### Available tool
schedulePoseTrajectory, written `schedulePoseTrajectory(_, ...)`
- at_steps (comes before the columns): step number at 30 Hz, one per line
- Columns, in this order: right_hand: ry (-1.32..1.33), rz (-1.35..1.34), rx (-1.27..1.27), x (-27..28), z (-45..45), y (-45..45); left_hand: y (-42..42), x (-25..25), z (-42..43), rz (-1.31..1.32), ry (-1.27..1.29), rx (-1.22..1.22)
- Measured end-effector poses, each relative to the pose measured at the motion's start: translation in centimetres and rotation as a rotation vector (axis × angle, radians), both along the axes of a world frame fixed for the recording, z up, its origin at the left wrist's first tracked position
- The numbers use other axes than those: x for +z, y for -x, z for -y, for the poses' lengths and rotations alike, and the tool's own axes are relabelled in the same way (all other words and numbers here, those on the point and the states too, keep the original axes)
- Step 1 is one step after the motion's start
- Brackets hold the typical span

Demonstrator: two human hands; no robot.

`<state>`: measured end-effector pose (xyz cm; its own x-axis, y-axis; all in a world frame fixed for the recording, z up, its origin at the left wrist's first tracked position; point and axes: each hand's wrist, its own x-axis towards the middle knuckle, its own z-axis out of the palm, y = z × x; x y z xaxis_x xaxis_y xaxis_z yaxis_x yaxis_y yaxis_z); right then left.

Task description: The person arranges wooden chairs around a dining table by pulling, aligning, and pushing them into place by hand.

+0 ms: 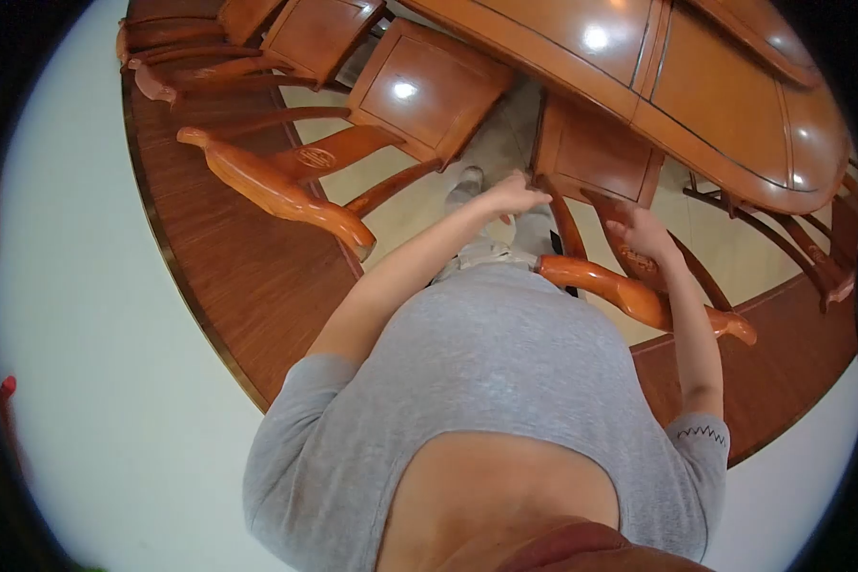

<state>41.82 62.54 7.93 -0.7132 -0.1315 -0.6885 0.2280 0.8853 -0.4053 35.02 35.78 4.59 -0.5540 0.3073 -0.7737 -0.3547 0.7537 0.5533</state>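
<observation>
My left hand [519, 195] is held out in front of my waist, beside the upright of the nearest wooden chair [629, 292]. Its fingers look loosely bent and apart, with nothing visible in them; whether they touch the upright I cannot tell. My right hand [642, 232] hovers over that chair's carved backrest, fingers spread and slightly blurred, holding nothing I can see. The chair's curved, glossy top rail crosses in front of my body, and its seat [596, 153] lies partly under the table edge.
A long polished wooden table [562, 33] spans the top right. A second chair [429, 91] stands at the left with its rounded rail [272, 191] toward me; more chairs stand beyond it. Brown wall panelling [229, 257] curves behind me, below a white wall [114, 315].
</observation>
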Motion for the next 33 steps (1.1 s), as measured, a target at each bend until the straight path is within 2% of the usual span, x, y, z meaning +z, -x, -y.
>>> schedulePoseTrajectory(2, -0.045, -0.039, 0.057, -1.6, -1.2, -0.9, -1.0, -1.8, -1.0, 0.518, -0.176, 0.052)
schedulePoseTrajectory(3, -0.090, -0.084, 0.118, -1.2, -1.1, -1.0, -1.7, -2.6, -1.5, 0.527, -0.177, 0.043)
schedulePoseTrajectory(4, -0.094, -0.073, 0.109, -0.6, -1.1, -1.1, -2.4, -3.3, -1.9, 0.618, -0.236, 0.154)
schedulePoseTrajectory(5, -0.097, 0.051, 0.037, 0.1, -1.3, -1.1, -3.2, -4.1, -2.3, 0.710, -0.294, 0.268)
schedulePoseTrajectory(6, -0.098, 0.176, -0.038, 0.9, -1.3, -1.2, -3.8, -4.6, -2.7, 0.725, -0.293, 0.256)
schedulePoseTrajectory(8, 0.006, -0.014, -0.026, -2.9, -4.5, -3.6, -4.5, -5.6, -3.6, 0.929, -0.402, 0.461)
schedulePoseTrajectory(10, -0.048, 0.192, -0.009, -1.4, -5.9, -2.9, -5.1, -6.9, -4.6, 1.000, -0.455, 0.493)
schedulePoseTrajectory(12, -0.129, 0.151, -0.004, -1.8, -8.7, -3.6, -5.5, -7.5, -5.5, 0.961, -0.574, 0.544)
schedulePoseTrajectory(14, -0.179, 0.153, -0.044, -3.6, -12.1, -4.8, -5.6, -5.9, -5.9, 0.934, -0.557, 0.543)
schedulePoseTrajectory(17, -0.321, 0.364, -0.070, -5.4, -16.6, -6.3, -5.9, -6.8, -6.5, 0.943, -0.582, 0.645)
schedulePoseTrajectory(18, -0.325, 0.369, -0.081, -5.2, -16.8, -6.3, -6.0, -6.9, -6.7, 0.950, -0.581, 0.634)
schedulePoseTrajectory(20, -0.265, 0.406, -0.320, -3.7, -15.5, -5.2, -6.1, -6.8, -7.0, 0.982, -0.504, 0.784)
schedulePoseTrajectory(23, -0.100, 0.649, -0.365, -5.6, -19.3, -4.0, -5.8, -6.9, -7.2, 0.947, -0.515, 0.762)
schedulePoseTrajectory(24, -0.113, 0.651, -0.386, -5.5, -20.5, -3.6, -5.8, -7.3, -7.3, 0.943, -0.519, 0.749)
schedulePoseTrajectory(27, -0.192, 0.621, -0.376, -4.8, -21.0, -3.0, -6.3, -7.1, -7.8, 0.895, -0.457, 0.831)
schedulePoseTrajectory(28, -0.271, 0.588, -0.292, -5.0, -21.0, -3.2, -6.6, -6.2, -8.2, 0.791, -0.498, 0.895)
schedulePoseTrajectory(30, -0.345, 0.555, -0.199, -5.7, -21.0, -4.4, -6.7, -8.4, -8.5, 0.812, -0.458, 0.911)
schedulePoseTrajectory(32, -0.348, 0.776, -0.203, -7.3, -20.2, -5.9, -7.5, -4.8, -8.7, 0.761, -0.500, 0.938)
schedulePoseTrajectory(33, -0.345, 0.771, -0.183, -9.1, -20.9, -6.3, -7.4, -3.3, -8.8, 0.711, -0.546, 0.957)
